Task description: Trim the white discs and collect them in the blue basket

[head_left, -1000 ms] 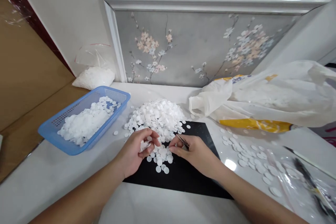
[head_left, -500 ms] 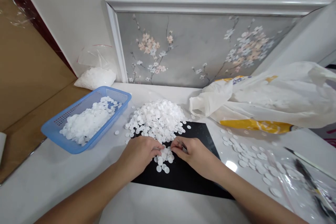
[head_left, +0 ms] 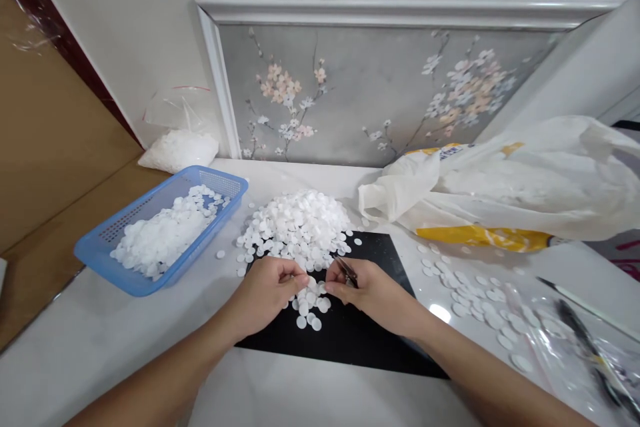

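A large heap of small white discs lies over the far edge of a black mat. Nearer, a smaller cluster of discs lies on the mat between my hands. My left hand is pinched at the left of this cluster, a white disc seemingly at its fingertips. My right hand, at the right of the cluster, is closed round a small dark metal tool, perhaps tweezers; its thumb and forefinger are close to the discs.
A blue basket of white discs stands at the left, with a filled clear bag behind it. A white plastic bag lies at the right, near scattered discs, a thin pointed tool and clear plastic packaging.
My left thumb and forefinger have risen slightly and closed together. The dark tool in my right hand has tilted a little. The whole view has shifted slightly.
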{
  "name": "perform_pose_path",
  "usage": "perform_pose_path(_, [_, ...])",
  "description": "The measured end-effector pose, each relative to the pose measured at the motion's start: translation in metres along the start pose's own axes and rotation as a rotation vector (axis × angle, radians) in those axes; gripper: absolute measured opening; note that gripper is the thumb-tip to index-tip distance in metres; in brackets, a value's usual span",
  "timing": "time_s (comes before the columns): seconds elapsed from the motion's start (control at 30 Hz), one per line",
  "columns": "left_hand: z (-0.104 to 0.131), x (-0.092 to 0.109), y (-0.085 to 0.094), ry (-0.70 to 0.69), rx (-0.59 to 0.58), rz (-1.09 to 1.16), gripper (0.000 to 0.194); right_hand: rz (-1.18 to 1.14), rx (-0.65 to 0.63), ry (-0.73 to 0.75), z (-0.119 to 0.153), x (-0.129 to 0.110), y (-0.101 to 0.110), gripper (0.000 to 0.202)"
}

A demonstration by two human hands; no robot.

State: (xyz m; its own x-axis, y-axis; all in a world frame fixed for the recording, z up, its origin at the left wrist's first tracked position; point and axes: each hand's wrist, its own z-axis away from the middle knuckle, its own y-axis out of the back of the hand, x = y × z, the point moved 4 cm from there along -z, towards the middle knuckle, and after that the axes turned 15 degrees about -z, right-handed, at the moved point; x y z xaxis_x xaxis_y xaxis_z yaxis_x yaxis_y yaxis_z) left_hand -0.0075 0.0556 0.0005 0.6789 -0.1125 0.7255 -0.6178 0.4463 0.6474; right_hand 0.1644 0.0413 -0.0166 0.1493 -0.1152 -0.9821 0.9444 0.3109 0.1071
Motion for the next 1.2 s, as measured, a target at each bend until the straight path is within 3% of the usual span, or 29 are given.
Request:
perform_pose_path(0.27, [0.0, -0.005, -0.008, 0.107, -0.101, 0.177, 0.028, -0.469, -0.139, -0.184, 0.0, 0.004, -0.008, 0.032])
perform_pose_path(0.5, [0.0, -0.005, -0.01, 0.114, -0.122, 0.208, 0.031, -0.534, -0.132, -0.182, 0.002, 0.006, -0.008, 0.027])
perform_pose_path(0.63, [0.0, -0.002, -0.009, 0.136, -0.139, 0.264, 0.023, -0.533, -0.096, -0.172, 0.002, 0.005, -0.006, 0.022])
perform_pose_path(0.8, [-0.001, -0.003, -0.007, 0.204, -0.14, 0.553, 0.02, -0.389, -0.028, -0.121, -0.001, 0.005, -0.004, 0.015])
perform_pose_path(1.03, [0.001, 0.001, -0.004, 0.17, -0.167, 0.653, 0.017, 0.219, 0.036, 0.137, -0.002, -0.004, -0.015, 0.009])
perform_pose_path(1.2, [0.003, 0.004, -0.005, 0.136, -0.199, 0.626, 0.005, 0.173, 0.054, 0.081, -0.002, -0.002, -0.013, 0.011])
